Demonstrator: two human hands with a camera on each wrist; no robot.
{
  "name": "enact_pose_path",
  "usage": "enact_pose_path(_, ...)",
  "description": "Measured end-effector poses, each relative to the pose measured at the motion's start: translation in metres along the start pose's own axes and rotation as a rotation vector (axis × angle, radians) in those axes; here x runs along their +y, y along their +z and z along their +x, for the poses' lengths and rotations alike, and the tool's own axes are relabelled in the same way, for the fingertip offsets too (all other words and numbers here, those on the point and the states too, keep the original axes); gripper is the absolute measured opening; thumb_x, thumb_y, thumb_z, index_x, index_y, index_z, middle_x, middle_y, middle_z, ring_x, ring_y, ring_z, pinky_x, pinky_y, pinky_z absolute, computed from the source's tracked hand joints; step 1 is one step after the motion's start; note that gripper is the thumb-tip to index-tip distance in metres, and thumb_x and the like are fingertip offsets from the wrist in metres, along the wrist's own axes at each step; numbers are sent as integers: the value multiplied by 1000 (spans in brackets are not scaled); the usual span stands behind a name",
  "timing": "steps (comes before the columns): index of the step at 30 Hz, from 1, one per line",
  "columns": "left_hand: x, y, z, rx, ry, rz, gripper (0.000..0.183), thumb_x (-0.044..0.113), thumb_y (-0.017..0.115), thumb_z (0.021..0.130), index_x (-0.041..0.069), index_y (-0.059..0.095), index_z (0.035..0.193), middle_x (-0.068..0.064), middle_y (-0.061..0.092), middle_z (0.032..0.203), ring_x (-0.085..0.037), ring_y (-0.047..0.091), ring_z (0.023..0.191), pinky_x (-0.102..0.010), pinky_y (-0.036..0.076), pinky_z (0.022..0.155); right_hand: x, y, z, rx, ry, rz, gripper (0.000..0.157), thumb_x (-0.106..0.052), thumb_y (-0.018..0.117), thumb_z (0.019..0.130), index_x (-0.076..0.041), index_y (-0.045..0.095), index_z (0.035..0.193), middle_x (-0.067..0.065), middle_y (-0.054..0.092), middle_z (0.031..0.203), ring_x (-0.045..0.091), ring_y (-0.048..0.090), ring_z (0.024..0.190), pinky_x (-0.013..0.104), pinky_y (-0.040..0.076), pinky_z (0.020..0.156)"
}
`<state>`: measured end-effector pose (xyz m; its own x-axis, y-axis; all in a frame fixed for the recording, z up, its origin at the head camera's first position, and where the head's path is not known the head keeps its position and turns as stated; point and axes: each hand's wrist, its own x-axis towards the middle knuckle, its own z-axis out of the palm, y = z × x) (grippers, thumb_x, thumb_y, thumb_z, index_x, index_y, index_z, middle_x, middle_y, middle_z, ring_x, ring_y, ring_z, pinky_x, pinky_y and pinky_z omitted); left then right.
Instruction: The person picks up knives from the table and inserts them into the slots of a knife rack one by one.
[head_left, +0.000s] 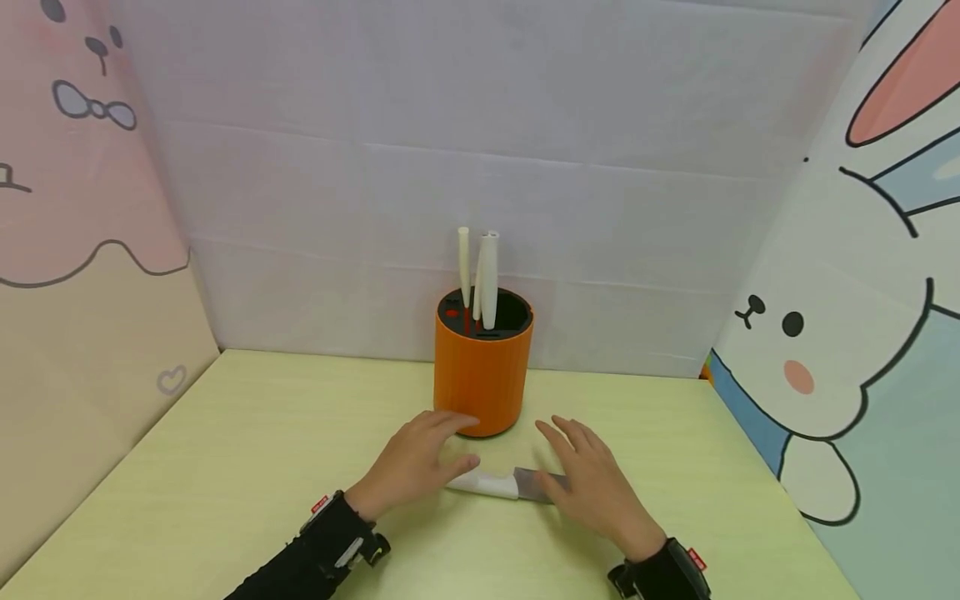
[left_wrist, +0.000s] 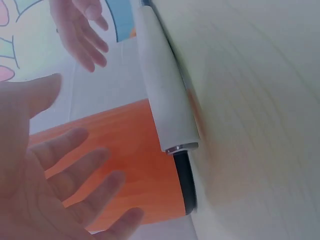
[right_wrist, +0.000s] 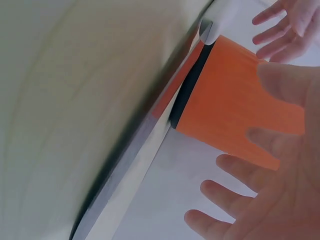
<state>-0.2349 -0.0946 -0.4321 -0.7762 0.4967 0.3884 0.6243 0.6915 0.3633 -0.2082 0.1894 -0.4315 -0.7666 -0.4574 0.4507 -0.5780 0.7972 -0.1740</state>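
Note:
A knife with a white handle (head_left: 486, 484) and a grey metal blade (head_left: 531, 485) lies flat on the table, handle to the left. My left hand (head_left: 420, 458) hovers by the handle's end with spread, relaxed fingers and holds nothing. Over the blade side is my right hand (head_left: 592, 483), its fingers also loosely spread, covering the blade's tip in the head view. The left wrist view shows the handle (left_wrist: 167, 85) apart from the fingers. In the right wrist view the blade (right_wrist: 135, 155) runs past the open palm. Just behind stands an orange knife holder (head_left: 483, 375).
Several white-handled utensils (head_left: 489, 279) stand in the holder's black slotted top (head_left: 517, 312). The pale yellow table (head_left: 300, 417) meets a white sheet (head_left: 337, 208) at the back. Cartoon-printed panels (head_left: 817, 350) flank it on both sides.

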Motion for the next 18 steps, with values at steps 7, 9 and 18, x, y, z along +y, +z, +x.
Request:
enact_pose_path(7, -5, -8, -2, 29, -75, -89, 58, 61, 47, 94, 25, 48, 139, 6, 44, 142, -17, 36, 129, -51, 36, 101, -8, 4, 4, -36, -44, 44, 58, -28, 70, 86, -13, 48, 138, 14, 46, 137, 31, 39, 126, 54, 40, 97)
enact_pose_path(9, -7, -9, -3, 46, -78, -110, 57, 59, 48, 95, 25, 46, 141, 5, 42, 144, -18, 34, 131, -54, 35, 101, -11, 5, 6, -51, -60, 53, 57, -28, 70, 86, -14, 49, 137, 13, 47, 136, 30, 39, 126, 53, 41, 96)
enact_pose_path(18, -21, -9, -12, 65, -103, -178, 55, 54, 44, 98, 25, 39, 145, 2, 36, 148, -19, 30, 133, -58, 32, 102, -29, 12, 23, -98, -105, 87, 52, -27, 74, 83, -16, 55, 130, 8, 52, 127, 26, 46, 117, 47, 47, 89)
